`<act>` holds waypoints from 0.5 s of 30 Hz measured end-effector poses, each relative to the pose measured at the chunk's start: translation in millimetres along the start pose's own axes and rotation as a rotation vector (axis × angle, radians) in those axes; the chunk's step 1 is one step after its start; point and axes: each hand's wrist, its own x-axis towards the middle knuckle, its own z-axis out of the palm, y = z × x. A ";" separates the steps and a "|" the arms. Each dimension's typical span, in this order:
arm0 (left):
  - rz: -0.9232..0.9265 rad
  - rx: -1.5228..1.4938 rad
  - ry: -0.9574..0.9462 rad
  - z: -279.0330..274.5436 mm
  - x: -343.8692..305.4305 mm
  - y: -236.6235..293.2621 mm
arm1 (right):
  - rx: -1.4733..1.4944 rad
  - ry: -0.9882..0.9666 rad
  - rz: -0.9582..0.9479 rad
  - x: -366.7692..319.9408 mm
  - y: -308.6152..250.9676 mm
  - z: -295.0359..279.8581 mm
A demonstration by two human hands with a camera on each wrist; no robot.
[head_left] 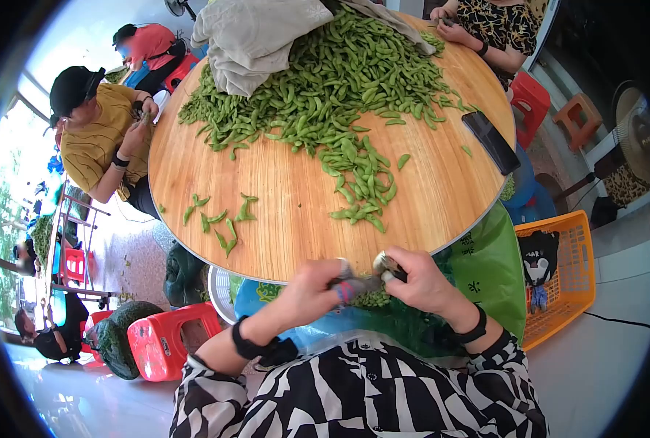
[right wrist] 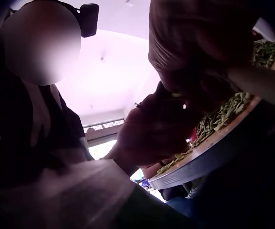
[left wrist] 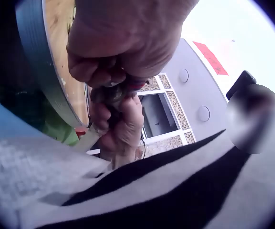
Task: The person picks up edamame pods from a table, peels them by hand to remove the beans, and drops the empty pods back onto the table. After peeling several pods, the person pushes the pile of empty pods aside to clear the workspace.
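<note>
1. The pod [head_left: 359,283], partly hidden, sits at the lower centre of the frame, just off the table [head_left: 281,219] edge.
2. I judge it best to grip it near both ends, over the green bag [head_left: 485,270].
3. The left hand [head_left: 312,288] and right hand [head_left: 420,279] meet, curled fingers pinching the pod, wrists bent inward.

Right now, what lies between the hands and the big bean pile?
Head view: a trail of pods spills from the pile, then bare table reaches the left hand and right hand.
</note>
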 end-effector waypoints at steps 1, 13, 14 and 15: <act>0.135 0.304 0.087 -16.3 -5.0 -0.9 | 0.002 -0.003 -0.001 -1.9 -0.2 -1.2; 0.400 0.881 0.270 -20.1 75.8 -16.1 | 0.645 -0.007 0.247 -3.2 12.4 -4.6; 0.383 0.938 0.215 -16.6 80.5 -20.0 | 0.627 -0.011 0.214 -3.9 12.7 -5.7; 0.384 0.938 0.210 -16.0 82.2 -23.3 | 0.630 -0.008 0.215 -4.4 11.1 -6.9</act>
